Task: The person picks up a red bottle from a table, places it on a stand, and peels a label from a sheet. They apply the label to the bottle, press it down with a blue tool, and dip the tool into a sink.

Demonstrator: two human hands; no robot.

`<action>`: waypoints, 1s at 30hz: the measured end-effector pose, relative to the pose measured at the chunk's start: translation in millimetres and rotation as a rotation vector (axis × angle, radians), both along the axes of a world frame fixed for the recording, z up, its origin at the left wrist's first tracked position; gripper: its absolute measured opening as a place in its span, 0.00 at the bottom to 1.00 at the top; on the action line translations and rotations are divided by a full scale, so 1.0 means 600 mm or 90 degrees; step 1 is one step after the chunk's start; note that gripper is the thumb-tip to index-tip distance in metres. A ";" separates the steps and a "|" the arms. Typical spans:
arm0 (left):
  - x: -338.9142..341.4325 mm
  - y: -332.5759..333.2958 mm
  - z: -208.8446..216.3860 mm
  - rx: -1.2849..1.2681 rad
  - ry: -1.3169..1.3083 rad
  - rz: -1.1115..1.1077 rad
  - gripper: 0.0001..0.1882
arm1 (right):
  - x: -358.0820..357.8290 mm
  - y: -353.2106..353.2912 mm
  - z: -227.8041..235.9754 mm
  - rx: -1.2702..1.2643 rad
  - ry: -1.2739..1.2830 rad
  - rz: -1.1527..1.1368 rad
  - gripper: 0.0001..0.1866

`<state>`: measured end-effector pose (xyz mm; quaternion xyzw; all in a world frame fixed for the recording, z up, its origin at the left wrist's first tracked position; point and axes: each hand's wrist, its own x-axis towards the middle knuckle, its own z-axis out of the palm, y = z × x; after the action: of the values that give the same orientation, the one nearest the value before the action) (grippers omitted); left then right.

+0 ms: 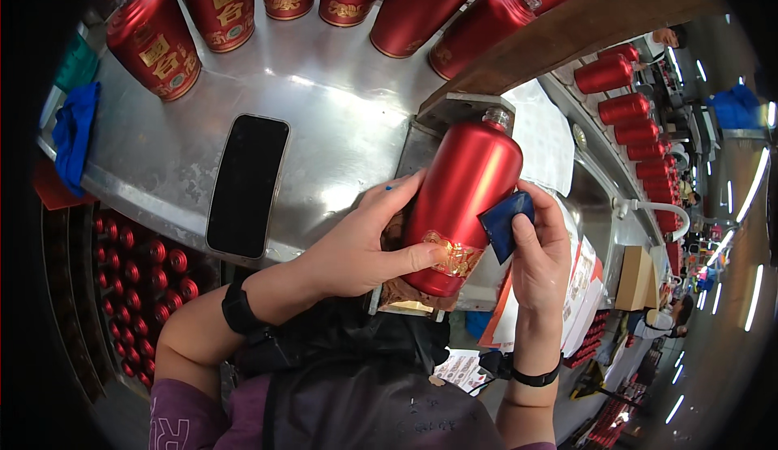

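The red bottle (466,199) lies tilted over the near edge of the steel tabletop (332,110), neck pointing far. The left hand (365,243) clasps its base, thumb on the gold label (455,257); the right hand (539,255) pinches a blue cloth (504,223) against its side. A loosened hold could let it slide off; hard rubbing may crease the label. The phone (245,187) lies left.

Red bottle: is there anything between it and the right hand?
Yes. A small blue cloth sits between the right hand and the red bottle, pressed on its side. The left hand touches the bottle directly.
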<state>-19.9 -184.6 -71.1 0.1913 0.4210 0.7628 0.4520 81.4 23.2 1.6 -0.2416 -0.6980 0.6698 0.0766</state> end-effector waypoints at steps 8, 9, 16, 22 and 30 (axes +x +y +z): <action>-0.016 -0.010 0.013 -0.080 0.099 -0.032 0.52 | 0.004 0.003 0.005 -0.001 -0.011 -0.002 0.22; -0.018 -0.014 0.005 -0.079 0.100 -0.034 0.52 | 0.004 0.003 0.007 0.000 -0.011 -0.003 0.22; -0.017 -0.031 0.010 -0.163 0.429 -0.078 0.72 | 0.034 -0.019 0.071 0.168 -0.027 0.008 0.26; 0.007 -0.006 0.028 -0.158 0.510 0.035 0.71 | 0.058 -0.059 0.072 0.709 0.106 0.228 0.28; 0.017 -0.001 0.036 -0.204 0.522 0.053 0.70 | 0.072 -0.079 0.070 0.684 0.121 0.299 0.21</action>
<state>-9.5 -185.0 -49.6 0.3885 0.6859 0.5665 0.2404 124.7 -24.0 43.4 0.0531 -0.9640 0.2404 0.1005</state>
